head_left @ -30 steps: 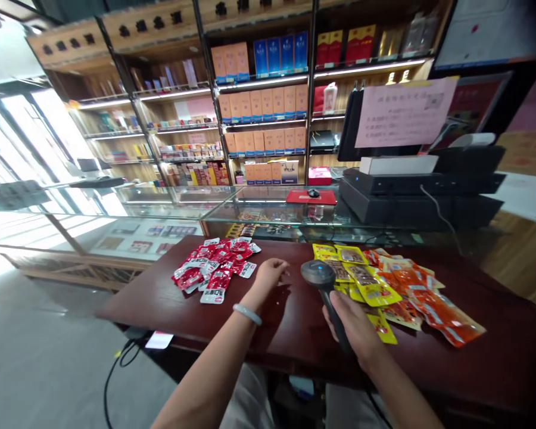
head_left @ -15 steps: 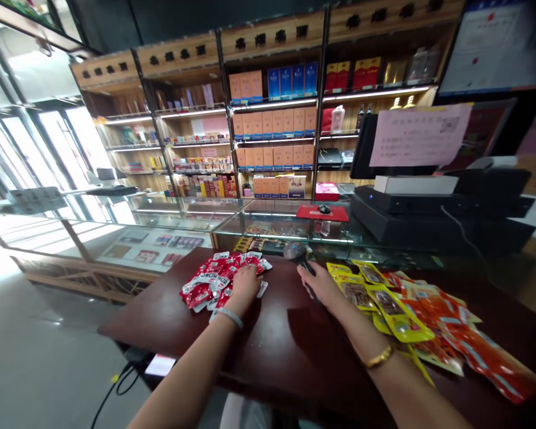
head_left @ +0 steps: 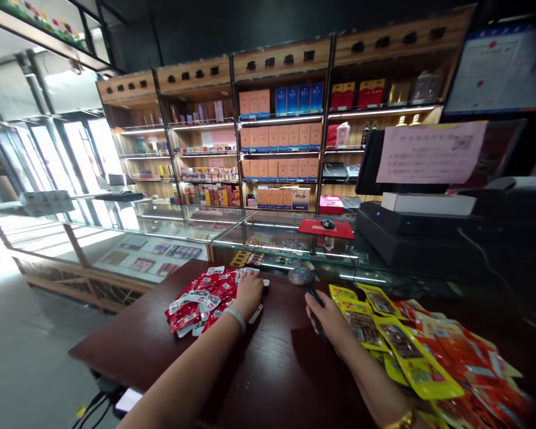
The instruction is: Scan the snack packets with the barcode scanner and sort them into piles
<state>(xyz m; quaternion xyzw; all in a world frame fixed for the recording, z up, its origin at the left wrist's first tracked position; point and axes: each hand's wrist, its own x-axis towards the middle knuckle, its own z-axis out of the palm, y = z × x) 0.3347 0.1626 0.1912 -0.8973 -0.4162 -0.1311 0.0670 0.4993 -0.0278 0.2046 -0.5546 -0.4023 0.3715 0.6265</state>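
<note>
My right hand is wrapped round the dark handle of a handheld barcode scanner, whose head points away from me above the brown table. At the right edge of a heap of small red and white snack packets, my left hand lies palm down with its fingers stretched over them. Some packets under that hand are hidden. Just right of my right hand lie yellow snack packets, with orange-red snack packets beyond them, partly overlapped.
Behind the table runs a glass display counter. On it sit a red mat with a mouse and a black checkout terminal bearing a pink sheet. Shelves with boxes line the back wall. Cables hang at lower left.
The camera view has tilted and shifted, so the shelves and counter sit lower in the picture. My left hand stays on the red packets, and my right hand keeps hold of the barcode scanner.
</note>
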